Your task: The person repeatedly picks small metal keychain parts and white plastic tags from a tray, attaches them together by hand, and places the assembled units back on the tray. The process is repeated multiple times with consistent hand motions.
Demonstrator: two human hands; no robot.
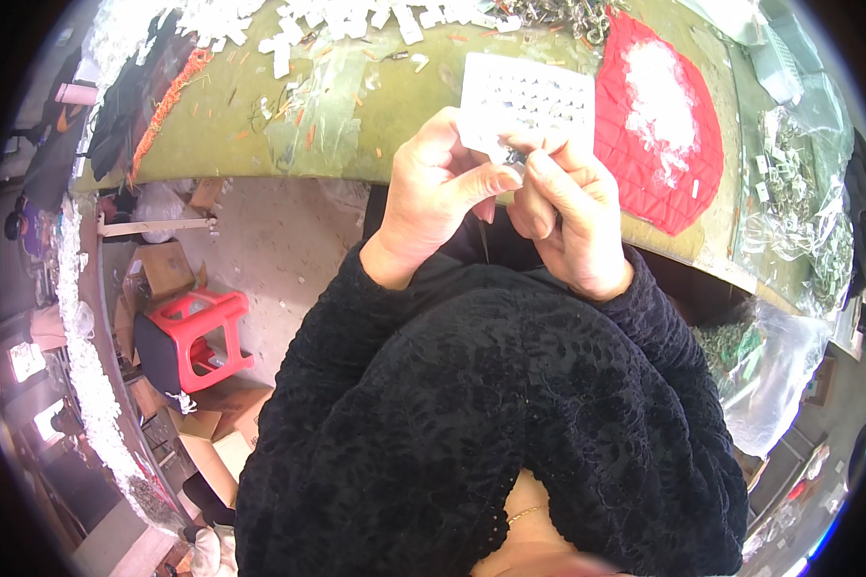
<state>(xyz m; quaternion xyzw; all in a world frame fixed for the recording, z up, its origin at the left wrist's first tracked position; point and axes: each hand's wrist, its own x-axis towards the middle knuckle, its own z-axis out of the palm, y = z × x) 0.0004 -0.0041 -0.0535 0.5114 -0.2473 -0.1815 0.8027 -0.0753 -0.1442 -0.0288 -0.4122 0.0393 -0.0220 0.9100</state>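
Both hands up at the near edge of the tabletop [375, 115], working one white card [527, 96] between them.

Left hand [433, 192]: grip pressed together, thumb and forefinger pinching the card's lower edge, thumb tip pointing right toward the other hand. Right hand [568, 216]: fingers curled in, grip closed on a small metal piece [515, 157] right at the card's bottom edge (too small to tell what it is). The two grips touch or nearly touch there.

Card position: it stands up above both grips, tilted away from the person, with only the lower edge covered by fingers. The face shows rows of small dark items; the rest of it is free, over the green tabletop.

Around it:
- red quilted pad [659, 125] just right of the card, with a white fluffy heap [659, 91] on it
- white slips [337, 24] scattered along the far edge of the tabletop
- clear bags [799, 192] of small metal parts at the right, well apart from the hands
- orange strip [168, 106] lying at the left end of the tabletop
- red stool [202, 332] on the floor at lower left, cardboard boxes [164, 269] near it

Both black sleeves [471, 404] come in from the lower edge and fill the middle of the view.
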